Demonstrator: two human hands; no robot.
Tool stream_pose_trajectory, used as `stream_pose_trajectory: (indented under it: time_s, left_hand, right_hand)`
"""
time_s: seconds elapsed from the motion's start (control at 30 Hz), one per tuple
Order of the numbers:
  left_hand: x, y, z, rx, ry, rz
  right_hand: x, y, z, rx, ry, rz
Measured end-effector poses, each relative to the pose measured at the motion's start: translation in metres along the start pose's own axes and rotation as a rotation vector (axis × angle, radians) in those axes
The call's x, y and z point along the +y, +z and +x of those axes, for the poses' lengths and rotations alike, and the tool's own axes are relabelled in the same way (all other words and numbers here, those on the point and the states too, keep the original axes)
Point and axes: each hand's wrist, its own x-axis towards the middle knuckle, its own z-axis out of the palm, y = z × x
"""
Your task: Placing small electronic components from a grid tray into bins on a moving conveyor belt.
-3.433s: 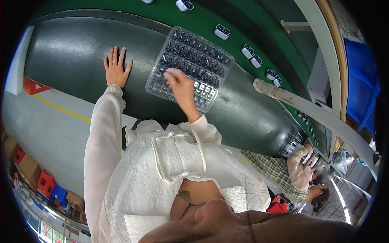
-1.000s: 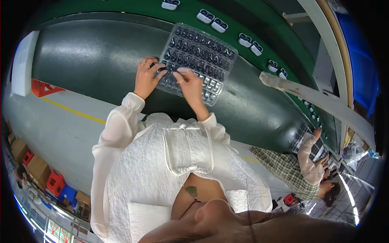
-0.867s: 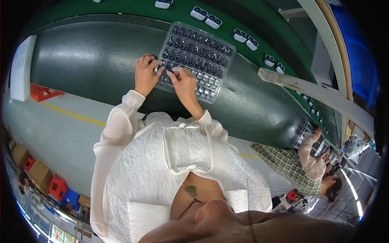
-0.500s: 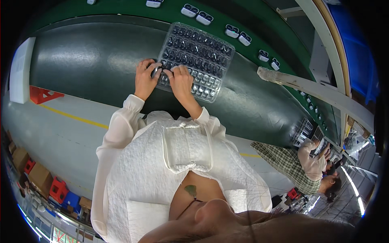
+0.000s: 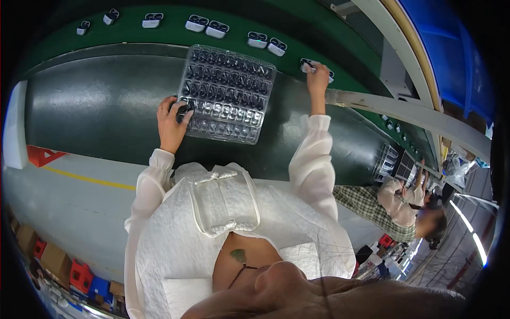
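Observation:
A clear plastic blister tray lies on the dark green bench in front of me, its far rows filled with small shiny black pieces. At its left edge my left hand has thumb and fingers curled round a small black piece, whose exact kind I cannot make out. My right hand is stretched out to the far right, over the green conveyor belt. Its fingers close on a white earbud case, partly covered by the hand. Light fingertip covers seem to be on both hands.
More open white earbud cases stand along the green belt. A pale metal beam juts in at the right, close to my right forearm. A white foam block stands at the bench's left end. Another person works farther right.
My right hand has left the tray and reached out right to the belt. My left hand stays by the tray's left edge. The view has shifted, and the cases appear in different places.

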Motion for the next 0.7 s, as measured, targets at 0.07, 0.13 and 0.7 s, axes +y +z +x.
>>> stream_pose_trajectory:
  time_s: [0.07,0.13,0.7]
  left_hand:
    - [0.003,0.002,0.001,-0.006,-0.009,0.004]
    - [0.003,0.0,-0.003,0.004,-0.044,0.029]
    - [0.0,0.002,-0.015,-0.001,-0.147,-0.009]
  right_hand:
    - [0.031,0.019,0.009,-0.093,-0.045,0.054]
    - [0.026,0.028,0.023,-0.227,-0.034,0.104]
    - [-0.014,0.044,0.055,-0.315,0.043,0.135]
